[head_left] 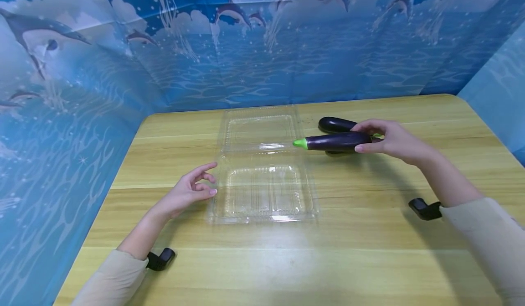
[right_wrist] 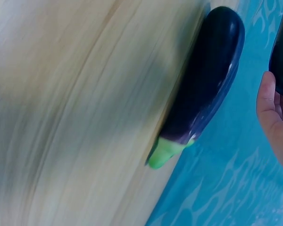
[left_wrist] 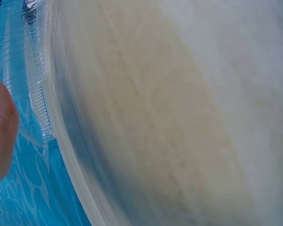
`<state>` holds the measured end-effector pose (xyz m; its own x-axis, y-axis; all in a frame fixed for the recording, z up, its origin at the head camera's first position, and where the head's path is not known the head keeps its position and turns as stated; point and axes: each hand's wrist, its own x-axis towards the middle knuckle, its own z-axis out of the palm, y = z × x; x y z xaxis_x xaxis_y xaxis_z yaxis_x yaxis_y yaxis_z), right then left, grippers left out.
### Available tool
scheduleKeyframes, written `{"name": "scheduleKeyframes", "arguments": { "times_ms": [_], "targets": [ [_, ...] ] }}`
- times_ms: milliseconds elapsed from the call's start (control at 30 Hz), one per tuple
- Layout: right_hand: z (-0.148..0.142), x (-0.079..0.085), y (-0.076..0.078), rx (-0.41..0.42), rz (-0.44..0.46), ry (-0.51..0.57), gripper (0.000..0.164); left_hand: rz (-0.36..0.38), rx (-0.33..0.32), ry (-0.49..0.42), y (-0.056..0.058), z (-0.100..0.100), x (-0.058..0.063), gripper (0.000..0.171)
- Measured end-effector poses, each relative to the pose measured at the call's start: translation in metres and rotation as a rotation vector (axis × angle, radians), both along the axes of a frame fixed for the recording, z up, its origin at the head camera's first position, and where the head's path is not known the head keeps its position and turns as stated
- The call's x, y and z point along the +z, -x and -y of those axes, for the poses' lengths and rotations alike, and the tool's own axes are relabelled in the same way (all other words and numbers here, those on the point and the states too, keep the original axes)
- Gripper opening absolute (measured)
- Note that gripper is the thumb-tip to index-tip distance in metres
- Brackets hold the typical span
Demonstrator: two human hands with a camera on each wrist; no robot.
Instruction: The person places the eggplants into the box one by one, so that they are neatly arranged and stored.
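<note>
My right hand (head_left: 387, 139) grips a dark purple eggplant (head_left: 336, 141) by its rounded end, its green stem tip pointing left toward the clear plastic clamshell container (head_left: 219, 208). Another eggplant (head_left: 334, 123) lies behind it on the table, partly covered by the held one and my hand. In the right wrist view, an eggplant (right_wrist: 207, 75) with a green stem lies on the wood, and my right hand (right_wrist: 277, 117) shows at the right edge. With fingers spread and loosely bent, my left hand (head_left: 189, 189) has its fingertips right at the container's left edge. The container lies unfolded, lid side at the back.
The wooden table (head_left: 262, 260) carries everything. A blue cloth (head_left: 246, 69) printed with dolphins hangs behind and along its sides. Black wrist mounts (head_left: 161, 259) stick out beside both sleeves.
</note>
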<state>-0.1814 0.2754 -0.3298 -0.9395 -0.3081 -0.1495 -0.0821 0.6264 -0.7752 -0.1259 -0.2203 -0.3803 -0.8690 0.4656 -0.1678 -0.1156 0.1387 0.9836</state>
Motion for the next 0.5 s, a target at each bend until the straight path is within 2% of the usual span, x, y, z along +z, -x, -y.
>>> {"name": "scheduleKeyframes", "arguments": {
  "times_ms": [267, 500],
  "targets": [
    [0.022, 0.002, 0.002, 0.044, -0.050, 0.028, 0.046, -0.001, -0.002, 0.000, 0.000, 0.000, 0.000, 0.074],
    [0.045, -0.001, 0.002, 0.086, -0.030, 0.112, 0.045, 0.002, -0.003, 0.005, 0.000, 0.000, 0.000, 0.074]
  ]
}}
